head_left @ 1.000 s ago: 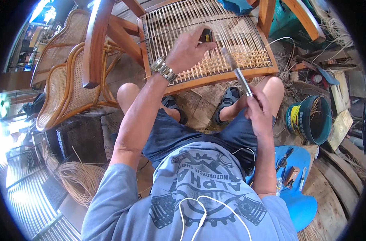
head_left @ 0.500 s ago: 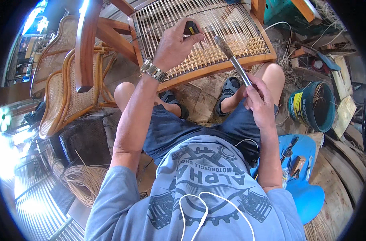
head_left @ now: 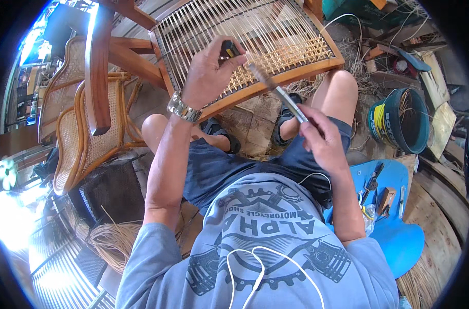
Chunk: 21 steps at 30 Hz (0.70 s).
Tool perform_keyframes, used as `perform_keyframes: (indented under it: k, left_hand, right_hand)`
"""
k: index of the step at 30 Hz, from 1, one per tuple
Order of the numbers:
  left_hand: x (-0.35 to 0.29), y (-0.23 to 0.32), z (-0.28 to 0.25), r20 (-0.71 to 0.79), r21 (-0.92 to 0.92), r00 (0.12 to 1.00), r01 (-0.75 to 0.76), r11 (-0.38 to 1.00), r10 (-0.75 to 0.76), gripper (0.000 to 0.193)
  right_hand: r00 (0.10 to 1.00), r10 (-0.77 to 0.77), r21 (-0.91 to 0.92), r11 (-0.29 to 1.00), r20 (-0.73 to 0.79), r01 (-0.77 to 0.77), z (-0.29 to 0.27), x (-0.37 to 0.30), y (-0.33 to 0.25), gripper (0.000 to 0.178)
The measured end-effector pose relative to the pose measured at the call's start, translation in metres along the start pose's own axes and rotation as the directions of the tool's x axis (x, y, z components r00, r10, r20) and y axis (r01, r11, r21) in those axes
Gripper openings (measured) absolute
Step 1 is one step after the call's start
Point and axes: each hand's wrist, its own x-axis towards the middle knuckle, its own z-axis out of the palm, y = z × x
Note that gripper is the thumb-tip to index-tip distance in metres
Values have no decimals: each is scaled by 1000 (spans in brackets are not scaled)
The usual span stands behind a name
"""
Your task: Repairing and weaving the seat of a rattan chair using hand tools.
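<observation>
A wooden chair frame [head_left: 291, 80] with a half-woven cane seat [head_left: 275, 59] stands before my knees. Over this seat my left hand [head_left: 211, 69] is closed round a short black-and-yellow tool handle [head_left: 230, 49]; its working end is too small to make out. My right hand [head_left: 322, 136], also closed, grips a long silver-handled tool [head_left: 288, 100]. Its blurred brownish end points up and left, close to the left hand's fingertips. Open strands run across the far part of the seat, and denser weave fills the near edge.
Cane-backed rattan chairs [head_left: 69, 144] stand at the left, above a coil of loose cane [head_left: 111, 239]. To the right are a dark green bucket [head_left: 414, 123] and a blue plastic surface [head_left: 399, 237] bearing pliers [head_left: 372, 180] and other tools. Cane scraps litter the floor beyond.
Both hands have shifted slightly left and nearer to me with their tools. The silver-handled tool's end has come closer to the left hand. The whole view has turned a little.
</observation>
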Motion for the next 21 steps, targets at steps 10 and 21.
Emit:
perform_keyframes:
  k: [10,21]
  left_hand:
    - [-13,-8,13,-1,-19,998,70,997,-70,21]
    - [-5,-10,5,11,-61,991,132,989,-132,22]
  right_hand:
    - [966,4,-208,977,258,52,20,-10,2,38]
    - [993,107,-22,994,49,-106,-1,-12,-5,37]
